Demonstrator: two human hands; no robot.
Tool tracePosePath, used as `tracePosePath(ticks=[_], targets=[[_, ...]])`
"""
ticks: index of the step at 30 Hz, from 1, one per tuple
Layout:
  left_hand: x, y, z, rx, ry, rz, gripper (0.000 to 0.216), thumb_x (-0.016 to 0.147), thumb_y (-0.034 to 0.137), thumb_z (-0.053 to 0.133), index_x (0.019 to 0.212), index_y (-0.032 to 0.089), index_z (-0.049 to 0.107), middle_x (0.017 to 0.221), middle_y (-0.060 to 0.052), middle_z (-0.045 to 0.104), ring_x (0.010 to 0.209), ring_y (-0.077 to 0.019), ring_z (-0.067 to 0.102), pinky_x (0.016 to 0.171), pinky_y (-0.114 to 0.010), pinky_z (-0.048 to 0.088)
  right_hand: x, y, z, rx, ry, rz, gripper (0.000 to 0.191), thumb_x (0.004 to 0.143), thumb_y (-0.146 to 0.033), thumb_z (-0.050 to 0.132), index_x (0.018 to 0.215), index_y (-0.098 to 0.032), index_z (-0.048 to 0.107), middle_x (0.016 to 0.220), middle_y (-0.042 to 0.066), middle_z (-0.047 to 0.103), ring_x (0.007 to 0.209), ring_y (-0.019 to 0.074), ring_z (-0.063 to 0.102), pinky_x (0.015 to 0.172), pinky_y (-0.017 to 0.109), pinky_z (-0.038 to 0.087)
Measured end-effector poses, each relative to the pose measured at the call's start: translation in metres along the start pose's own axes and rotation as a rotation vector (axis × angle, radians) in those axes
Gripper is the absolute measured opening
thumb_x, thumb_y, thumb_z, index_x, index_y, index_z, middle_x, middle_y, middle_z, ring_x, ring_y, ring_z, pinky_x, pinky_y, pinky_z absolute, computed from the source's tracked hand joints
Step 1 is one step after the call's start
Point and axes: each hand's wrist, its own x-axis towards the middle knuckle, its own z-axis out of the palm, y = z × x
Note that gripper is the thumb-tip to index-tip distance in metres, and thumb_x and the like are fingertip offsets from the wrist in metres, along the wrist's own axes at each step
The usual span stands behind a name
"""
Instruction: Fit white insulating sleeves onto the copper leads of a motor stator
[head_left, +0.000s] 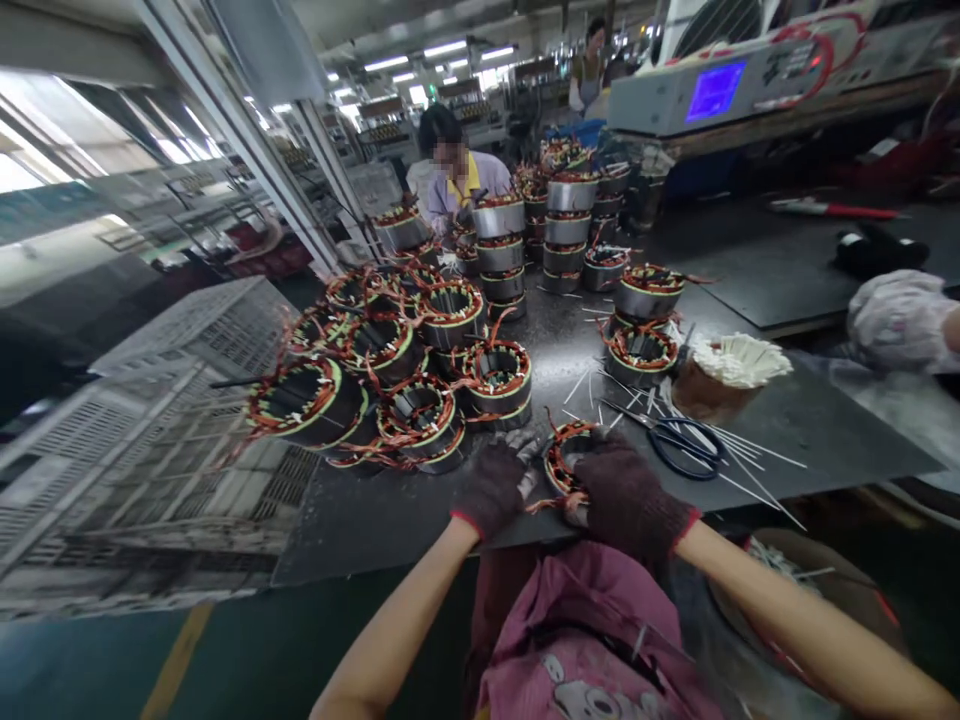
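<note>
A copper-wound motor stator (559,458) sits near the front edge of the dark table, its orange windings and hollow core facing up. My right hand (630,490), in a dark glove with greyish fingertips, grips its right side, fingers over the rim and into the bore. My left hand (495,485), gloved alike, rests just left of that stator with fingers apart and nothing visible in them; whether its fingertips touch the stator I cannot tell. Blue-handled scissors (686,447) lie right of my right hand, among loose white strips (750,470).
Stacked stators (420,420) crowd the left, with taller stacks (501,245) behind. A brown container (716,395) of white strips stands right. A plastic crate (202,450) is left of the table. A co-worker (469,180) sits opposite; another person's sleeve (896,320) shows right. A tester (675,95) stands behind.
</note>
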Motion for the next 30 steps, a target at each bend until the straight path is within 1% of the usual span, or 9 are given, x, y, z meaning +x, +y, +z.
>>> tracePosePath(ticks=[3, 6, 11, 14, 18, 22, 25, 27, 30], targets=[[0.002, 0.001, 0.001, 0.042, 0.004, -0.003, 0.058, 0.111, 0.038, 0.068, 0.166, 0.020, 0.065, 0.169, -0.015, 0.063, 0.156, -0.0347, 0.060, 0.130, -0.051, 0.050, -0.004, -0.001, 0.010, -0.027, 0.115, 0.127, 0.029, 0.093, -0.051, 0.072, 0.071, -0.032, 0.076, 0.074, 0.008, 0.080, 0.077, 0.0367, 0.080, 0.093, 0.058, 0.059], [0.006, 0.005, 0.007, 0.017, 0.008, -0.051, 0.048, 0.112, 0.040, 0.068, 0.156, 0.021, 0.073, 0.165, -0.014, 0.067, 0.152, -0.0360, 0.064, 0.126, -0.053, 0.053, -0.004, 0.004, 0.011, 0.043, 0.187, 0.348, 0.036, 0.090, -0.060, 0.071, 0.069, -0.031, 0.076, 0.071, 0.009, 0.080, 0.072, 0.0377, 0.079, 0.076, 0.053, 0.058], [0.011, 0.007, 0.004, -0.078, 0.059, -0.048, 0.042, 0.113, 0.037, 0.069, 0.150, 0.020, 0.077, 0.159, -0.016, 0.071, 0.145, -0.0363, 0.069, 0.126, -0.055, 0.054, 0.012, 0.014, -0.033, 0.530, 0.228, 0.504, 0.053, 0.090, -0.075, 0.064, 0.082, -0.026, 0.083, 0.073, 0.007, 0.081, 0.069, 0.0328, 0.075, 0.061, 0.040, 0.051], [0.010, 0.005, 0.001, -0.128, 0.090, -0.043, 0.040, 0.114, 0.036, 0.066, 0.149, 0.019, 0.078, 0.159, -0.016, 0.071, 0.147, -0.0348, 0.067, 0.128, -0.055, 0.052, 0.037, 0.002, -0.071, 0.399, 0.309, 0.404, 0.056, 0.090, -0.077, 0.064, 0.084, -0.026, 0.086, 0.078, 0.007, 0.081, 0.079, 0.0338, 0.075, 0.073, 0.044, 0.055], [0.007, 0.002, 0.004, -0.153, 0.101, -0.052, 0.041, 0.111, 0.034, 0.071, 0.150, 0.023, 0.078, 0.161, -0.013, 0.070, 0.152, -0.0351, 0.064, 0.132, -0.058, 0.049, 0.093, -0.026, -0.105, 0.094, 0.382, 0.133, 0.042, 0.101, -0.066, 0.063, 0.106, -0.032, 0.089, 0.105, 0.007, 0.087, 0.104, 0.0355, 0.077, 0.096, 0.049, 0.057], [0.005, -0.001, 0.010, -0.138, 0.116, -0.069, 0.042, 0.108, 0.031, 0.074, 0.149, 0.024, 0.079, 0.160, -0.013, 0.071, 0.151, -0.0360, 0.065, 0.132, -0.059, 0.049, 0.158, -0.047, -0.117, -0.122, 0.211, -0.018, 0.035, 0.104, -0.055, 0.068, 0.110, -0.026, 0.086, 0.108, 0.010, 0.088, 0.100, 0.0314, 0.079, 0.102, 0.046, 0.053], [0.003, -0.002, 0.012, -0.147, 0.139, -0.063, 0.044, 0.107, 0.028, 0.075, 0.151, 0.025, 0.078, 0.161, -0.012, 0.070, 0.152, -0.0344, 0.064, 0.134, -0.060, 0.048, 0.187, -0.054, -0.114, -0.238, 0.080, -0.046, 0.036, 0.098, -0.052, 0.078, 0.108, -0.018, 0.084, 0.104, 0.014, 0.087, 0.100, 0.0338, 0.079, 0.109, 0.050, 0.048], [0.002, -0.001, 0.013, -0.173, 0.157, -0.076, 0.044, 0.107, 0.025, 0.075, 0.151, 0.025, 0.077, 0.161, -0.010, 0.070, 0.152, -0.0335, 0.065, 0.134, -0.060, 0.048, 0.187, -0.052, -0.105, -0.191, 0.173, -0.080, 0.042, 0.096, -0.054, 0.082, 0.115, -0.017, 0.084, 0.107, 0.015, 0.086, 0.105, 0.0351, 0.079, 0.115, 0.053, 0.046], [0.001, -0.002, 0.016, -0.196, 0.188, -0.094, 0.042, 0.108, 0.025, 0.073, 0.150, 0.024, 0.078, 0.160, -0.010, 0.071, 0.151, -0.0339, 0.066, 0.135, -0.060, 0.047, 0.164, -0.038, -0.080, -0.016, 0.590, -0.162, 0.054, 0.101, -0.056, 0.078, 0.141, -0.021, 0.077, 0.136, 0.016, 0.082, 0.131, 0.0356, 0.072, 0.126, 0.057, 0.042]])
